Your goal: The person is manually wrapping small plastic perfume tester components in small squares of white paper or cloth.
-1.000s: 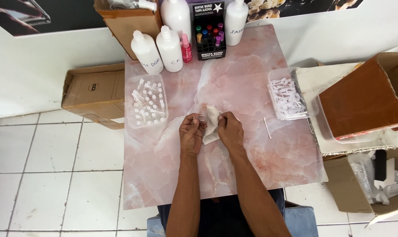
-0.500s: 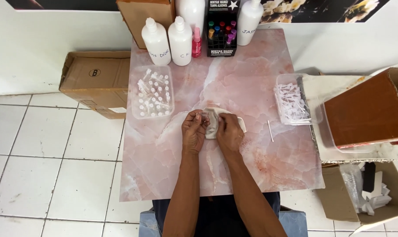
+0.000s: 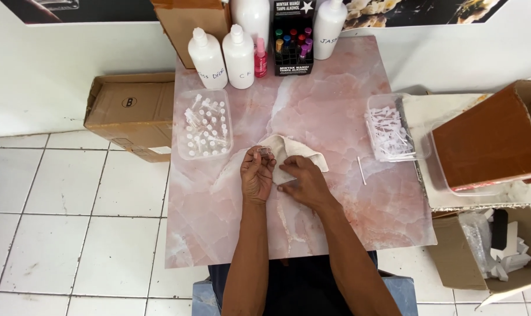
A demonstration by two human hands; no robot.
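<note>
- Left hand (image 3: 257, 175) is up off the tabletop (image 3: 335, 111), fingertips pinched around one tiny clear vial (image 3: 266, 152).
- Right hand (image 3: 303, 182) lies flat and pressing on one crumpled off-white cloth (image 3: 289, 151), soft and folded, fingers closed on its edge; the vial sits just beside the cloth's upper fold.
- One square tabletop, glossy, pink marble pattern with pale veins.
- One clear plastic tray (image 3: 204, 124) to the left of the hands, packed with many small clear vials with white caps, too many to count.
- One more clear tray (image 3: 394, 127) to the right, filled with thin white pieces, jumbled.
- One slim white stick (image 3: 362, 170) lies alone between the cloth and that right tray.
- Four white plastic bottles at the far edge: two with pointed caps (image 3: 223, 55) side by side, two taller ones (image 3: 328, 26) behind.
- One small pink bottle (image 3: 260, 58) touching them, and one black box (image 3: 292, 41) holding coloured caps.
- Three brown cardboard boxes in view on the floor, one (image 3: 133, 111) on the left over white tiles.
</note>
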